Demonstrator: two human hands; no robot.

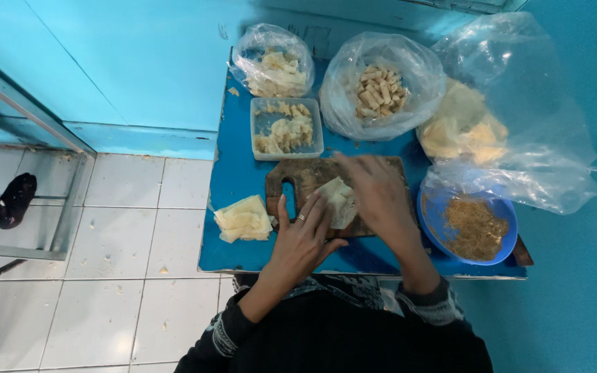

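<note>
Left hand: my left hand [303, 237] lies on the near part of the board [312, 181], fingers spread and loosely curled, fingertips touching the wrapper [338, 199]; a ring sits on one finger. This grip is open, pressing rather than clasping.
Right hand: my right hand [376, 190] is over the middle of the board, blurred, fingers stretched out flat; its side meets the wrapper's right edge. I cannot tell whether this grip has hold of anything.
Wrapper: pale, folded sheet, mid-board, between my two hands.
Board: dark wood with a handle slot at its left end, at the middle of the blue worktop [240, 181] toward the near edge.
Stack: pale sheets [243, 220] on the worktop just left of the board, near the front left corner.
Tub: clear tub [287, 128] of pale pieces just behind the board.
Bags: one clear bag [275, 61] at the back left corner, one with rolled sticks [380, 88] at the back middle, a large one [499, 117] with pale sheets at the right edge.
Bowl: blue bowl [435, 215] of brown crumbs near the front right corner.
</note>
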